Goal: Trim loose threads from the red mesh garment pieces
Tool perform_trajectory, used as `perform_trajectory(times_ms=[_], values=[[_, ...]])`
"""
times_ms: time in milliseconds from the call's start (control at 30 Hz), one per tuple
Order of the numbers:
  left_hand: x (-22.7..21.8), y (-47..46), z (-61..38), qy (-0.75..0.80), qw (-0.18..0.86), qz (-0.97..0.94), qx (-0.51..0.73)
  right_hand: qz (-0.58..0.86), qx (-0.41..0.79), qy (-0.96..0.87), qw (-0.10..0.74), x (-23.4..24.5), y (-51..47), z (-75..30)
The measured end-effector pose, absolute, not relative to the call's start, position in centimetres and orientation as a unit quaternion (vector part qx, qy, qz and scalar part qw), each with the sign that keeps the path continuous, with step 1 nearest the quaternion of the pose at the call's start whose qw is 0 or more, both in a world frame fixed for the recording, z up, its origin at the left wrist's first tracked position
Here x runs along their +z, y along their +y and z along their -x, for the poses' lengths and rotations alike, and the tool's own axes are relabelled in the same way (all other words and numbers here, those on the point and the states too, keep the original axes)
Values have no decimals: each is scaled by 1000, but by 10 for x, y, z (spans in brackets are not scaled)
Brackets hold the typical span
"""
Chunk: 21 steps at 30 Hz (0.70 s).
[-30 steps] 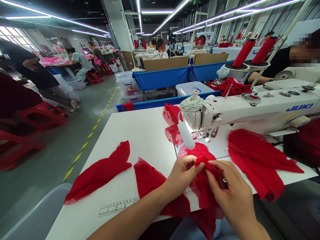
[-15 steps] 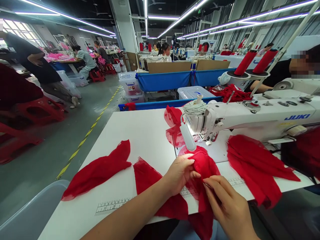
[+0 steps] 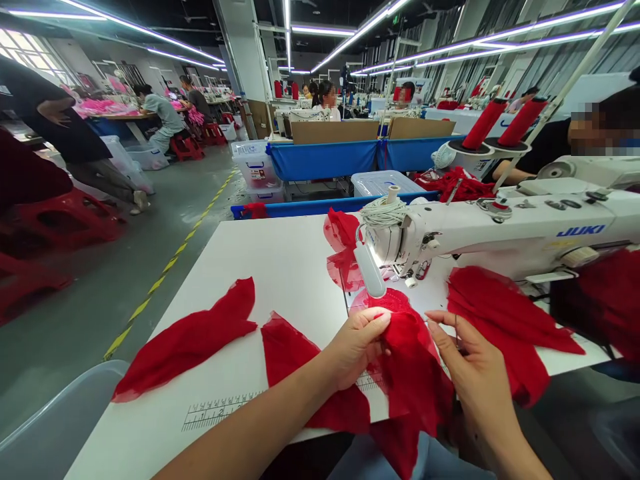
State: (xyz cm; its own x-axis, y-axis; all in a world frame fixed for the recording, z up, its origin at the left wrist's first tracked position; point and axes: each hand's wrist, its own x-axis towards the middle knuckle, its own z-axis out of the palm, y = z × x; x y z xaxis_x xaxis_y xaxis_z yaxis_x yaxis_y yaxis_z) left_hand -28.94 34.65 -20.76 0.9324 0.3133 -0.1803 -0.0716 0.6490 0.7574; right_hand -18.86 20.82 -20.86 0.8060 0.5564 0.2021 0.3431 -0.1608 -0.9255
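My left hand [image 3: 357,347] pinches the top edge of a red mesh fabric piece [image 3: 407,373] that hangs over the front edge of the white sewing table [image 3: 285,267]. My right hand [image 3: 475,377] holds the same piece at its right edge, fingers curled, with a thin metal tool, perhaps a snipper, between them. Both hands are just in front of the needle area of a white JUKI sewing machine [image 3: 500,230]. Its lamp [image 3: 369,270] points down above the fabric.
Red fabric pieces lie left [image 3: 187,343], centre [image 3: 290,353] and right [image 3: 500,320] on the table. Red thread cones [image 3: 520,120] stand behind the machine. A grey bin [image 3: 55,420] sits at the lower left. A co-worker [image 3: 575,140] sits at the far right; others work behind.
My right hand has moved up and to the right along the fabric's edge, spreading the piece. My left hand keeps its pinch almost in place.
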Motion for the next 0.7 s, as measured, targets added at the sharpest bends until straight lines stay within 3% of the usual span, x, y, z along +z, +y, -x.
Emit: perform_trajectory(times_ms=[100, 267, 333, 500, 700], values=[[-210, 348, 289, 162, 901, -387, 112, 760, 107, -332, 549, -211, 217, 186], [-212, 352, 287, 213, 901, -346, 153, 744, -173, -446, 466, -220, 217, 191], [-213, 353, 287, 219, 900, -340, 160, 729, -228, -477, 434, -222, 215, 193], [-215, 352, 287, 236, 898, -334, 161, 740, -221, -545, 326, -225, 220, 199], [-216, 355, 284, 256, 892, -323, 185, 729, -190, -599, 273, -234, 212, 204]])
